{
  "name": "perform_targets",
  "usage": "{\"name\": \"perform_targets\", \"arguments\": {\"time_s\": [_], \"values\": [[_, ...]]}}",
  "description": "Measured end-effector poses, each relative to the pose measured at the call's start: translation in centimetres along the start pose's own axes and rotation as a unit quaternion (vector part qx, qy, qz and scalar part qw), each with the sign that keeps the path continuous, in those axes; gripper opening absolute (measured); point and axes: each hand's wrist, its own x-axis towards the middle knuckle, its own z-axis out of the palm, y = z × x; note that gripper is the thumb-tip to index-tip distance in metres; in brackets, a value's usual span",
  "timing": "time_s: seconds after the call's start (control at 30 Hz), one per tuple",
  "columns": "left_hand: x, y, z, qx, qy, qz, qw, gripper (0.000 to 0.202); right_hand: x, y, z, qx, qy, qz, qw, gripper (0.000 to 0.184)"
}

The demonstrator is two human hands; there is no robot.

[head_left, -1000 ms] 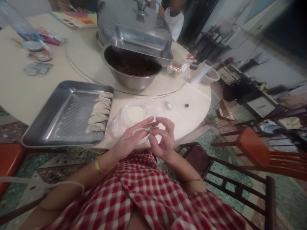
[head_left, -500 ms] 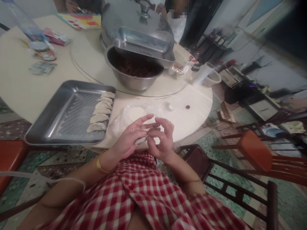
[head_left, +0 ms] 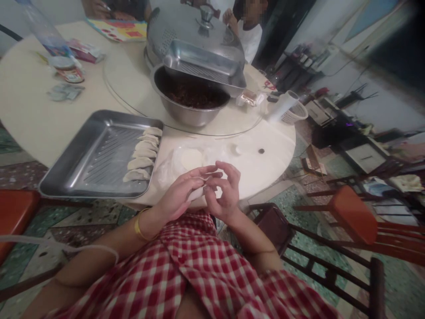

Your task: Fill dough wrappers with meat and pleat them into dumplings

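Left hand (head_left: 175,197) and right hand (head_left: 223,195) meet above the lap, just off the near edge of the round surface (head_left: 33,119). The 2 hands share 1 dumpling (head_left: 196,193). Left grip cups it from below; right grip is narrow, with thumb and forefinger pinched on its top seam.

- Metal tray (head_left: 66,173) to the left holds a row of folded dumplings (head_left: 141,162) along its right side.
- Wrapper stack (head_left: 191,158) lies just beyond the hands.
- Steel bowl (head_left: 186,116) of dark filling (head_left: 192,93) stands farther back.
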Motion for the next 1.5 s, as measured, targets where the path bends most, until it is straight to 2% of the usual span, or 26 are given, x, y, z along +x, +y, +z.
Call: {"name": "perform_targets", "arguments": {"time_s": [0.13,0.33,0.53,0.67,0.8,0.9,0.97,1.1,1.2,1.33,1.5], "values": [[-0.2,-0.1,-0.1,0.026,0.003,0.021,0.999,0.039,-0.2,0.1,0.0,-0.003,-0.011,0.014,1.000,0.014],[-0.5,-0.2,0.1,0.038,0.003,0.038,0.999,0.051,-0.5,0.5,0.1,0.006,-0.049,0.045,0.998,0.032],[-0.6,-0.2,0.2,0.030,0.005,0.004,1.000,0.061,-0.6,1.6,0.3,0.127,-0.098,0.057,0.985,0.026],[-0.4,-0.3,0.1,-0.013,0.009,0.003,1.000,0.060,-1.0,2.0,0.8,0.184,-0.081,0.064,0.978,0.015],[-0.1,-0.2,0.1,-0.034,0.063,0.019,0.997,0.045,-1.6,1.5,1.7,0.214,-0.035,0.089,0.972,0.015],[0.0,-0.4,-0.4,-0.009,0.088,0.056,0.994,0.037,-1.7,0.8,2.3,0.262,0.009,0.159,0.952,0.015],[0.1,-0.6,-1.1,0.047,0.096,0.092,0.990,0.031,-1.6,0.5,2.6,0.304,0.019,0.240,0.922,0.013],[0.1,-0.6,-2.6,0.212,0.131,0.138,0.959,0.024,-1.3,0.5,3.0,0.376,0.009,0.413,0.830,0.012],[0.2,-0.3,-3.4,0.303,0.152,0.168,0.926,0.019,-1.4,0.5,3.3,0.412,0.023,0.472,0.779,0.014],[0.2,-0.3,-4.2,0.398,0.131,0.225,0.880,0.012,-1.5,0.1,3.8,0.423,0.051,0.492,0.759,0.016],[-0.1,-0.2,-4.6,0.485,0.098,0.269,0.826,0.010,-1.1,-0.4,4.1,0.415,0.046,0.483,0.769,0.013]]}}
